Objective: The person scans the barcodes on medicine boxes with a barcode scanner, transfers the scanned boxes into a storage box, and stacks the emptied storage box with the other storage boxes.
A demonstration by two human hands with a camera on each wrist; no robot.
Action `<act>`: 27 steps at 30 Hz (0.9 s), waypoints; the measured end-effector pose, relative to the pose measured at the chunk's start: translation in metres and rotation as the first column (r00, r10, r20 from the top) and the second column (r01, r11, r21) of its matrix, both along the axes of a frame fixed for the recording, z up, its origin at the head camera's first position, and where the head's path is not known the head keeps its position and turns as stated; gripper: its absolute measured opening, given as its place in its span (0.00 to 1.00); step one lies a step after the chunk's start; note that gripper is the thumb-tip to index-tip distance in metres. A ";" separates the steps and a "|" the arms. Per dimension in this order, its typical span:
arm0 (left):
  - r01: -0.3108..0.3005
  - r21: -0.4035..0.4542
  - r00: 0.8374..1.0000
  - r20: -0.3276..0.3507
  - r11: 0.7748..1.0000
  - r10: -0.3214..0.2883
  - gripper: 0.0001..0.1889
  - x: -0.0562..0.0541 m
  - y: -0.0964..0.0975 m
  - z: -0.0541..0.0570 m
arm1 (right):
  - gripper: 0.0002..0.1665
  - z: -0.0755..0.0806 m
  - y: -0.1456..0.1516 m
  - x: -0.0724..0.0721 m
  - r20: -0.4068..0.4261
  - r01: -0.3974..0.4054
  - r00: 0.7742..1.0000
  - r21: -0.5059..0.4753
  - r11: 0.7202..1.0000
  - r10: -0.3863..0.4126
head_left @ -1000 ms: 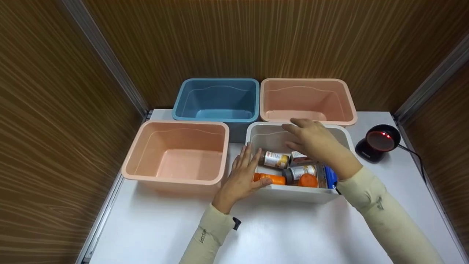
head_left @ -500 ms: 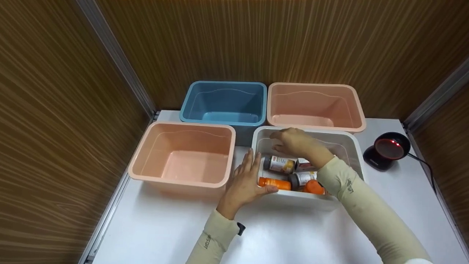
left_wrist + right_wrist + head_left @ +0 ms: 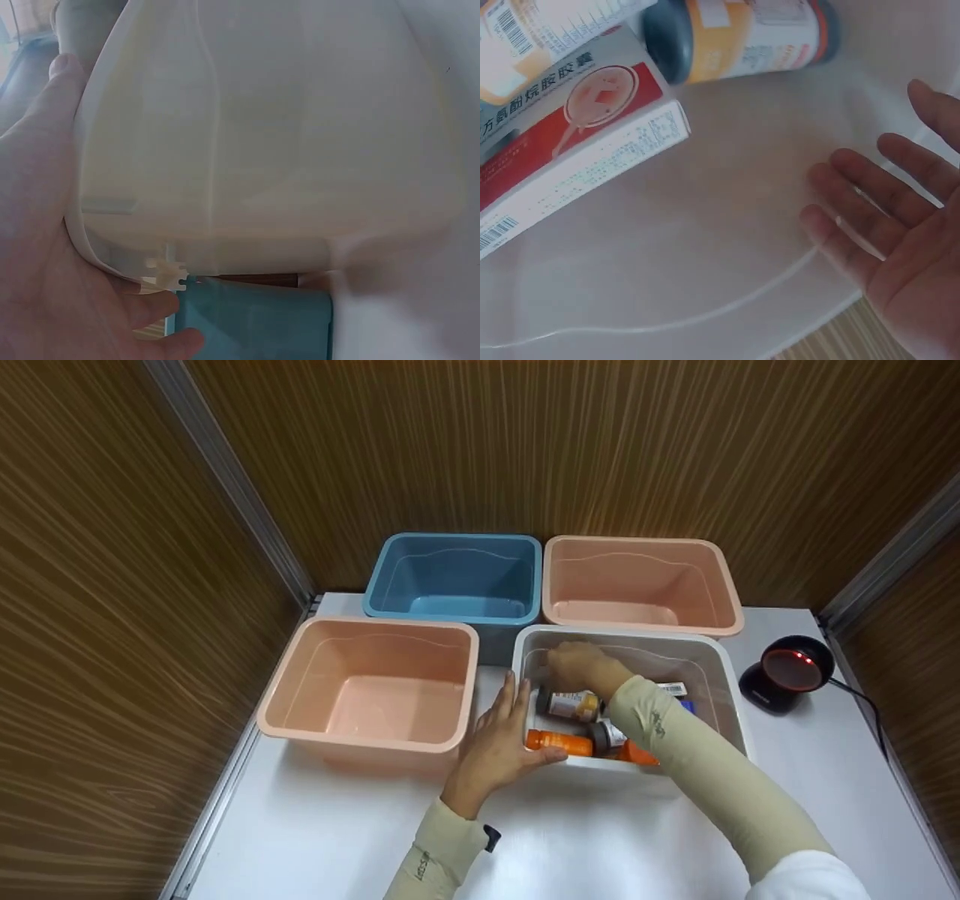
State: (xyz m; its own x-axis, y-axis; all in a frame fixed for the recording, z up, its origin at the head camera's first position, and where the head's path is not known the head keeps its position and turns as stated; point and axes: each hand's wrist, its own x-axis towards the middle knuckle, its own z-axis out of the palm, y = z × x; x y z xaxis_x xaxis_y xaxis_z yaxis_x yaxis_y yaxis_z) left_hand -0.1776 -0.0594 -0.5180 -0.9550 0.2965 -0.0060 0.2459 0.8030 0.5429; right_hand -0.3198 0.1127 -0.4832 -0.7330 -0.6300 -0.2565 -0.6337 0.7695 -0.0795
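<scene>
My left hand [image 3: 491,750] rests against the near left corner of the white bin [image 3: 660,656], fingers straight and thumb over the rim. My right hand [image 3: 581,666] is down inside that bin at its far left. In the right wrist view its fingers are loosely bent with nothing between them, apart from a dark-capped bottle [image 3: 757,37] and a red-and-white medicine box [image 3: 592,124]. Nearer the front lie an orange bottle [image 3: 559,742], another dark-capped bottle [image 3: 609,736] and something orange [image 3: 637,754]. The right forearm hides part of the contents.
A pink bin [image 3: 367,746] stands to the left. Behind are a blue bin [image 3: 454,616] and another pink bin [image 3: 641,626]. At the right a black scanner [image 3: 787,675] with red lights stands on the white table [image 3: 300,832], its cable trailing rightward.
My right hand has moved left and down, from above the white bin to inside it. My left hand has stayed at the bin's corner.
</scene>
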 end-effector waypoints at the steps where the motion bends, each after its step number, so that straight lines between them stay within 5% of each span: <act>1: -0.003 0.004 1.000 0.001 1.000 0.003 0.66 0.000 0.000 0.000 | 0.15 -0.003 -0.003 -0.001 0.019 0.004 1.000 0.014 1.000 -0.005; 7: -0.001 0.022 1.000 -0.020 1.000 0.002 0.63 0.001 -0.001 0.000 | 0.20 -0.015 -0.015 -0.003 0.127 0.043 0.991 0.048 0.998 -0.049; 15: -0.002 0.011 1.000 -0.024 1.000 0.002 0.64 0.002 -0.002 0.001 | 0.10 -0.035 -0.024 -0.010 0.242 0.075 0.965 0.108 0.991 -0.100; 27: -0.003 0.008 1.000 -0.004 1.000 0.003 0.63 0.001 -0.001 0.002 | 0.10 -0.055 -0.027 -0.019 0.274 -0.005 0.960 0.218 0.976 -0.057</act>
